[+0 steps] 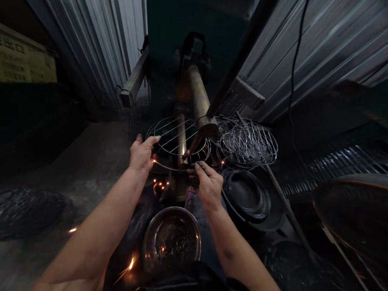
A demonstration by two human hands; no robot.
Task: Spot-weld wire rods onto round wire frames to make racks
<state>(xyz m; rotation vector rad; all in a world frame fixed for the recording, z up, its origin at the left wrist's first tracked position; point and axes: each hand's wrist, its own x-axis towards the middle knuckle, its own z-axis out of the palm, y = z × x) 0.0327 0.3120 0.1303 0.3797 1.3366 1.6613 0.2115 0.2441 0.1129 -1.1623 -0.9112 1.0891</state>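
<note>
A round wire rack, a ring with parallel straight rods across it, stands tilted between the electrodes of a spot welder. My left hand grips the rack's rim on the near left. My right hand pinches the rim at the near right, though its fingers partly hide what they hold. The upper electrode presses down on the rack from above, and a brass lower arm lies beneath the rods. Orange sparks scatter below the rack.
Stacked finished wire racks lie to the right, beside a pile of dark wire rings. A steel bowl of short rods sits below my hands. Corrugated metal sheets stand behind, with a black cable hanging at the right.
</note>
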